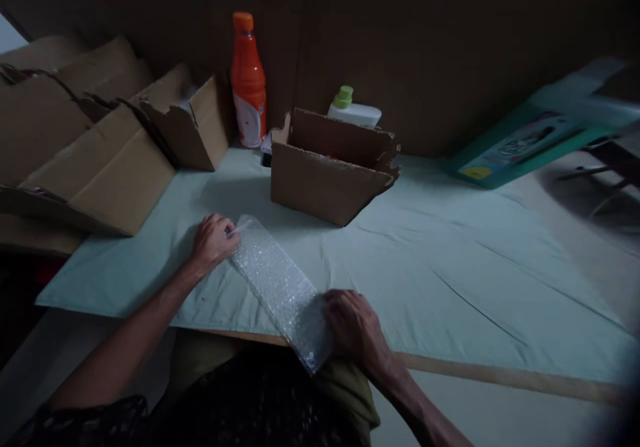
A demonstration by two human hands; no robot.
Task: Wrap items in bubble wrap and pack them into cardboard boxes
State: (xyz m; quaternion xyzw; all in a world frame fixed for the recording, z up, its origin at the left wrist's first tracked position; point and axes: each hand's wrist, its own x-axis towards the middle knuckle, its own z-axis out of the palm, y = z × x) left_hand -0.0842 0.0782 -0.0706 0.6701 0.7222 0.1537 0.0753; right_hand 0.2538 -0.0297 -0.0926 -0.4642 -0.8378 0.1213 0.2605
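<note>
A long, clear bubble wrap pouch (280, 277) lies slantwise over the front of the cloth-covered table, its near end reaching past the table edge. At its far left corner, my left hand (214, 239) is closed, pinching the clear film. My right hand (353, 320) is closed on the near right end of the pouch, fingers curled over its edge. The pouch looks flat, and I cannot make out anything inside it. Just beyond the pouch stands an open cardboard box (315, 183) with ragged top edges; something red shows faintly within.
Several open cardboard boxes (125, 173) crowd the left side. Behind stand an orange bottle (249, 80) and a white bottle with a green cap (353, 110). At the right, a large green jug (530, 137) appears tilted. The light-green cloth (450, 260) has creases.
</note>
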